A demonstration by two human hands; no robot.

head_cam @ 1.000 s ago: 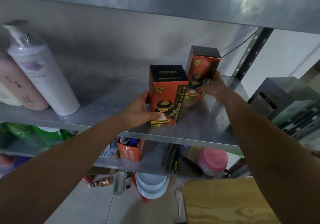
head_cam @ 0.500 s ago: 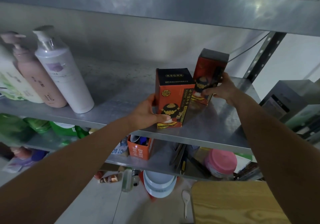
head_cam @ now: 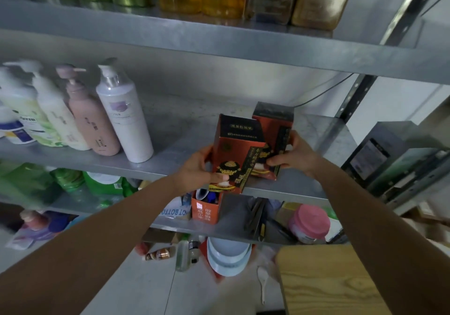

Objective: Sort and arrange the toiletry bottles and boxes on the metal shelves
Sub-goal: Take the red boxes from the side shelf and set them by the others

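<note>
Two red boxes with black tops stand side by side on the middle metal shelf. My left hand grips the front red box at its lower left, near the shelf's front edge. My right hand holds the rear red box, which sits just behind and to the right, touching the first. To the left on the same shelf stands a row of pump bottles: a white bottle with a lilac label, a pink bottle and a cream bottle.
The upper shelf carries green, amber and gold bottles. The lower shelf holds green refill pouches, an orange carton and a pink-lidded jar. Bowls and small bottles lie on the floor. A wooden board is at lower right.
The rear box has been drawn forward and left until it meets the front box. The view has tilted up, bringing the upper shelf and more pump bottles into sight.
</note>
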